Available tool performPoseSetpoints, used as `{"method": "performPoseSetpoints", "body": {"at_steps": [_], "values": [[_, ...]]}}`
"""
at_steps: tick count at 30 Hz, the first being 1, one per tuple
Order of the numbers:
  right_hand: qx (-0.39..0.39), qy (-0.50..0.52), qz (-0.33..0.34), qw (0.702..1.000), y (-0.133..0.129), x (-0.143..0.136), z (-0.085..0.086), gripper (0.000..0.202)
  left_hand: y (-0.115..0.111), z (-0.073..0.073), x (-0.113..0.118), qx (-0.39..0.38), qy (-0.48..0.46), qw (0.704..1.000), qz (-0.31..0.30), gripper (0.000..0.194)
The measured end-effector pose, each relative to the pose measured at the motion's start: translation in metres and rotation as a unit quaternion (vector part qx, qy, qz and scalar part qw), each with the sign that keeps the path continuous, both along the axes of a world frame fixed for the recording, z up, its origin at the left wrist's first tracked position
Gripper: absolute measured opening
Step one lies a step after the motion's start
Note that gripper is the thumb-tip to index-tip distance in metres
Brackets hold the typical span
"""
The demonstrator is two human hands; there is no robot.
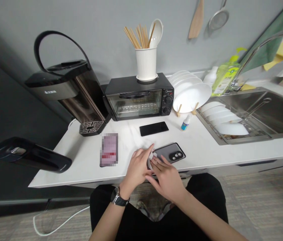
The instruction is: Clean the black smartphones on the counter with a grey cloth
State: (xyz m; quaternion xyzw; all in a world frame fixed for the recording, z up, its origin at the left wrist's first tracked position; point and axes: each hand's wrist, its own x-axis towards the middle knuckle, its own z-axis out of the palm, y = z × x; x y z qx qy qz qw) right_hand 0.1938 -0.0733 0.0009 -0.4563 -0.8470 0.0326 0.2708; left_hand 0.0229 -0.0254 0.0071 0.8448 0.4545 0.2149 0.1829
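Nearest the camera, both forearms came up from the lap and met at the front edge of the white counter (206,150). The left hand (137,167), with a watch (118,198) on its wrist, was bent inward, its fingers drawn together and pinching a small white wipe (150,157) against the near end of a dark phone (168,153) that lay camera side up and slightly askew on the counter. The right hand (167,179) crossed in below it, palm down, fingers loosely spread and resting on the phone's near corner, seemingly to steady it. To wipe well, it seemed best to keep that steadying hand firm, so that the phone would not slide towards the edge, and to draw the wipe in short, even strokes towards the lenses. To the left lay a blurred pinkish phone (109,149); beyond, a black phone (153,128) lay face down near a small dropper bottle (185,123). Farther back stood a toaster oven (138,97) with a utensil holder (146,63) on top, a water dispenser (73,90), and plates (191,93) beside the sink (264,110).
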Motion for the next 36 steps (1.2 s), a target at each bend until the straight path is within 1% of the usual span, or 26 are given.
{"method": "performPoseSetpoints", "body": {"at_steps": [2,4,7,9,10,12,15,16,18,20,22,24,26,28,30,32,34,36], "values": [[-0.019,-0.004,0.015,1.000,-0.007,0.016,0.003,0.037,-0.001,0.000,0.001,0.001,0.003,1.000,0.014,0.102],[-0.019,-0.020,0.010,1.000,-0.011,0.042,0.003,0.034,-0.001,0.000,0.003,0.000,0.001,1.000,0.022,0.103],[0.015,-0.064,-0.037,0.997,-0.008,0.083,0.001,0.035,-0.001,0.002,0.005,-0.005,-0.016,1.000,0.009,0.106],[0.043,-0.089,-0.080,0.992,0.000,0.097,-0.002,0.038,-0.001,0.003,0.006,-0.007,-0.024,1.000,0.001,0.107],[0.054,-0.095,-0.099,0.989,0.004,0.098,-0.003,0.039,-0.001,0.003,0.006,-0.007,-0.025,1.000,-0.001,0.108],[0.067,-0.093,-0.128,0.985,0.012,0.088,-0.006,0.040,0.000,0.003,0.007,-0.004,-0.024,1.000,-0.003,0.108],[0.066,-0.068,-0.143,0.985,0.017,0.050,-0.009,0.048,0.001,0.003,0.005,0.000,-0.023,1.000,-0.004,0.105],[0.060,-0.056,-0.132,0.988,0.017,0.036,-0.009,0.050,0.001,0.002,0.004,0.001,-0.021,1.000,0.000,0.102],[0.037,-0.032,-0.086,0.995,0.013,0.012,-0.006,0.050,0.002,0.002,0.002,0.000,-0.011,1.000,0.011,0.095],[0.009,-0.010,-0.025,1.000,0.006,0.002,-0.002,0.047,0.002,0.001,0.001,-0.001,0.006,1.000,0.016,0.092],[-0.011,0.001,0.014,1.000,-0.001,0.010,0.002,0.042,0.001,0.002,0.001,0.001,0.011,1.000,0.018,0.095],[-0.017,-0.007,0.018,1.000,-0.006,0.031,0.004,0.038,0.000,0.003,0.002,0.004,0.001,1.000,0.018,0.099],[-0.001,-0.033,-0.011,0.999,-0.006,0.060,0.003,0.038,0.000,0.004,0.004,0.003,-0.016,1.000,0.016,0.102],[0.026,-0.066,-0.061,0.996,-0.002,0.085,0.000,0.040,0.000,0.005,0.006,0.001,-0.028,1.000,0.012,0.104],[0.048,-0.087,-0.106,0.989,0.005,0.095,-0.005,0.046,0.001,0.005,0.008,-0.002,-0.035,0.999,0.008,0.106],[0.060,-0.089,-0.131,0.986,0.013,0.086,-0.009,0.053,0.002,0.005,0.009,-0.004,-0.040,0.999,0.003,0.106],[0.067,-0.074,-0.145,0.984,0.019,0.062,-0.012,0.062,0.003,0.004,0.008,-0.003,-0.043,0.999,0.000,0.103],[0.060,-0.053,-0.133,0.988,0.020,0.031,-0.011,0.064,0.004,0.003,0.006,-0.003,-0.036,0.999,0.000,0.098]]}}
